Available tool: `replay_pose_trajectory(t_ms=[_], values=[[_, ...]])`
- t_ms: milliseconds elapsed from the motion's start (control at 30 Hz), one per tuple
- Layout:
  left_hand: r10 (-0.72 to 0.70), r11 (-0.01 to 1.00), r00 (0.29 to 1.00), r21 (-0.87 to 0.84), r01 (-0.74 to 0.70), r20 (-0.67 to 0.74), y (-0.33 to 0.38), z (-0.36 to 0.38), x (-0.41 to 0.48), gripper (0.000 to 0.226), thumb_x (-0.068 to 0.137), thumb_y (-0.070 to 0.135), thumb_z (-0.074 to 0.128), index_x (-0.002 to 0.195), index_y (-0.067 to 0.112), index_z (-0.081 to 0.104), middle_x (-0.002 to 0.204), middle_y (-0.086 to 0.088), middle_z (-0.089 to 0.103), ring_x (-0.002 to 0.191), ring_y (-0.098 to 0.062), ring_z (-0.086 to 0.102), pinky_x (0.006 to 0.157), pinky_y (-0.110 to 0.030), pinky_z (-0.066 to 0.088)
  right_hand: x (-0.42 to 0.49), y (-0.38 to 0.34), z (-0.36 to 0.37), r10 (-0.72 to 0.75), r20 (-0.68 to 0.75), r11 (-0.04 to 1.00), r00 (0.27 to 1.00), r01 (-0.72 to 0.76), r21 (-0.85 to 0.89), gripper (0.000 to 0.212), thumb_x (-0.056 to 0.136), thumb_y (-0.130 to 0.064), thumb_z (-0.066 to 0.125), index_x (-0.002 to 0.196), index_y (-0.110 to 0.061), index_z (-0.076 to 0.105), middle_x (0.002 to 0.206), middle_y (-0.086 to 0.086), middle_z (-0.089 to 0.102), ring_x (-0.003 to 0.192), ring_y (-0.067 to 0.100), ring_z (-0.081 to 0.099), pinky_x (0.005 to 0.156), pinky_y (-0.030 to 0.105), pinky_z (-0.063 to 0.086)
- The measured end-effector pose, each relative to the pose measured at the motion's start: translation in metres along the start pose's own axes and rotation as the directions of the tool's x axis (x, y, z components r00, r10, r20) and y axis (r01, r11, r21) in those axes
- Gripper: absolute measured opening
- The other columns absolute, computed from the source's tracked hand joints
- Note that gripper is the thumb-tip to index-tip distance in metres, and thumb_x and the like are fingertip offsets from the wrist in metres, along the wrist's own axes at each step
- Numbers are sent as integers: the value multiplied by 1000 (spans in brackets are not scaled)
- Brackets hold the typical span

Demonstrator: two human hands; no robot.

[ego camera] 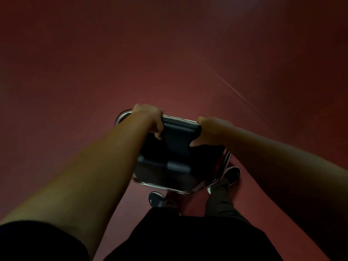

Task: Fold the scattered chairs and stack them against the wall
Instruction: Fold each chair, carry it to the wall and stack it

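Red floor (94,72); both hands (150,117) (211,129) around chair (178,134)

The chair (177,134) has a glossy chromed metal frame and matt dark panels. Toward 12 o'clock the red floor (169,53) looks smooth, faintly sheened. At 6 o'clock, the trousers (188,242) are matt black cloth.

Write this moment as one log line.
left hand: grips top of black padded chrome-framed chair | right hand: grips same top | chair: over red floor
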State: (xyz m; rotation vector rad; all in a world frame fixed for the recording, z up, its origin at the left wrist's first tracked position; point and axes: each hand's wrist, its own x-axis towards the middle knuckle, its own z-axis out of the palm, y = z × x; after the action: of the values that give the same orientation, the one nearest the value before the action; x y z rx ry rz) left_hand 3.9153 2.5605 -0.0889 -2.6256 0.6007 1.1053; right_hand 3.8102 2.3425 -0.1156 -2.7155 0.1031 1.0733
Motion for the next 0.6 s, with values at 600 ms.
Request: replay_pose_trajectory(t_ms=[600], values=[[172, 962, 984, 224, -155, -55, 372, -214, 104, 69, 60, 51, 95, 117, 29, 64, 118, -3, 66, 111, -31, 61, 81, -36, 39, -33, 370, -87, 205, -3, 911, 979, -190, 367, 108, 70, -72, 85, 151, -12, 45, 145, 14, 54, 124, 34, 59, 91, 41, 51]])
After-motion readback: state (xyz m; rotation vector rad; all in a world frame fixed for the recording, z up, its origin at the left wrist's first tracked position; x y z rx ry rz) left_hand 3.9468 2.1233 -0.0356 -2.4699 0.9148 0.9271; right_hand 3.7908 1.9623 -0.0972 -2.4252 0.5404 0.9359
